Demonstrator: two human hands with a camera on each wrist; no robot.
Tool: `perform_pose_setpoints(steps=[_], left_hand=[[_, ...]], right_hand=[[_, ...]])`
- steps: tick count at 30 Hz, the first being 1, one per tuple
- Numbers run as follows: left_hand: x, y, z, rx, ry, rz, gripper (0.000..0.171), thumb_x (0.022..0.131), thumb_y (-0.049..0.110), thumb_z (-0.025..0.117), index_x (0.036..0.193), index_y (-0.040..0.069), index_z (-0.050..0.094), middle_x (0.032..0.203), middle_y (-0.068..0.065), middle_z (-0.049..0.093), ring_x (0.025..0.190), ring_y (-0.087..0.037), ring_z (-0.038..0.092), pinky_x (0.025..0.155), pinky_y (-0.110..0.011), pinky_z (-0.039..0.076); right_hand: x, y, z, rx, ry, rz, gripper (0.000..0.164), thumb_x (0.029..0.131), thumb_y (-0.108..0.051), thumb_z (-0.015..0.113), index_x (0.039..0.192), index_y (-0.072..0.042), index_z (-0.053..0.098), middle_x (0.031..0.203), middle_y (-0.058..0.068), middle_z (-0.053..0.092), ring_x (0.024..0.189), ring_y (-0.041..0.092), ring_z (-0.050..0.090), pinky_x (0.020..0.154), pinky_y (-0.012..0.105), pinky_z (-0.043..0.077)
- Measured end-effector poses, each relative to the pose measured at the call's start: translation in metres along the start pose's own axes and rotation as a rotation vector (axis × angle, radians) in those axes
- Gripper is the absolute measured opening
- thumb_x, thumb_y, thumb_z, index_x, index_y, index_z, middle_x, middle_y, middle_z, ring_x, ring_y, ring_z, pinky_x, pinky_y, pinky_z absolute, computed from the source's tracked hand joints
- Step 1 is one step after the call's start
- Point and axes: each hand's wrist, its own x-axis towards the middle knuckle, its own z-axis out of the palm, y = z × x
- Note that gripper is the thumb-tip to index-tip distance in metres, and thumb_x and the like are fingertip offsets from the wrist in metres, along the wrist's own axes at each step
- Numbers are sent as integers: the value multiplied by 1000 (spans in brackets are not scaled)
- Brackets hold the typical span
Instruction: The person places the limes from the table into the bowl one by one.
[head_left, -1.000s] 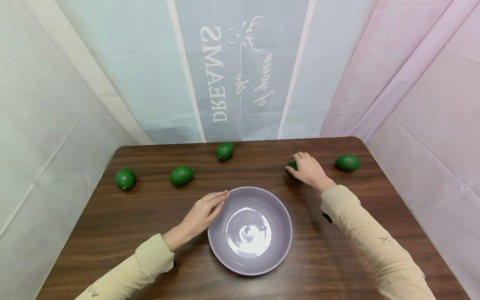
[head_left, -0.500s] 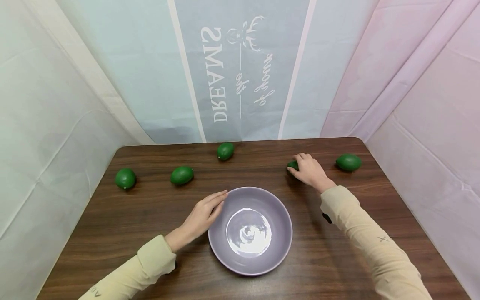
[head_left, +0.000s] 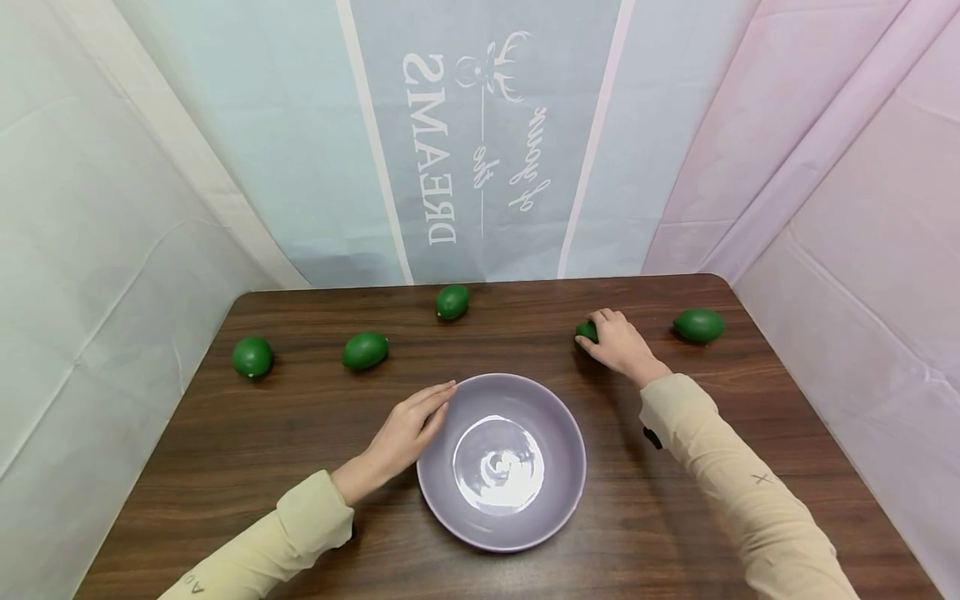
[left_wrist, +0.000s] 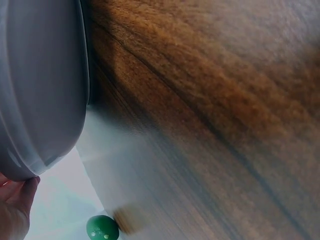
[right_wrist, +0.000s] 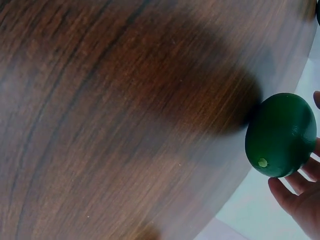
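In the head view, my left hand (head_left: 403, 429) lies at the upper left rim of a purple-grey bowl (head_left: 442, 500), fingers straight and touching the rim. The left wrist view has its fingertips right at the rim of the bowl (left_wrist: 45, 75). My right hand (head_left: 618, 342) holds a green lime (head_left: 587, 332) at the back right of the table, thumb on the near side and fingers over the far side. That lime (right_wrist: 281, 135) appears whole in the right wrist view, with the fingers of the right hand (right_wrist: 300, 195) against it and its pale stem end showing.
Other limes lie on the dark wooden table (head_left: 300, 442): one at the left (head_left: 252, 357), one left of centre (head_left: 365, 351), one at the back middle (head_left: 452, 302), and one at the right (head_left: 698, 325). Cloth walls surround the table's back and sides, including a printed curtain (head_left: 480, 142).
Hardly anything differs. The right hand stays at the same lime, with slightly more of the lime showing beside the thumb; the left hand stays at the bowl's rim.
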Motion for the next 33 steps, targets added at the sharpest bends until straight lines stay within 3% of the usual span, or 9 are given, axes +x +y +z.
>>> perform_pose_setpoints(steps=[33], left_hand=[[-2,-2,4,-6,32,17,29,86,0,57,115,-3,61,118,-15,60,109,-24,57,89,-35,47]], right_hand=[[4,1,14,92,-32,54,64,89,-30,57,133,8,32,126,31,39,112,46,40,88,54,40]])
